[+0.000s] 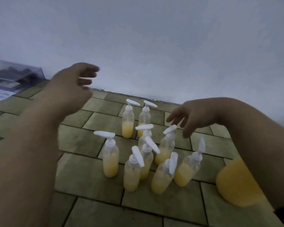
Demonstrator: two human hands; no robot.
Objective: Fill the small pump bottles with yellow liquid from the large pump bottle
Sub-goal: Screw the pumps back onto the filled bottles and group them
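Several small clear pump bottles point(111, 158) with white pump heads stand upright in a cluster on the tiled surface, each partly filled with yellow liquid. The large bottle of yellow liquid point(236, 182) shows at the right, mostly hidden under my right forearm; its pump is out of sight. My right hand point(189, 116) hovers with fingers spread just above and right of one small bottle's pump head point(170, 129), holding nothing. My left hand point(72, 86) is raised at the upper left, away from the bottles, fingers loosely curled and empty.
The bottles stand on a greenish tiled surface point(88, 174) that meets a pale wall point(154, 46) behind. At the far left lies a clear plastic box point(15, 74) with dark items inside, on printed paper.
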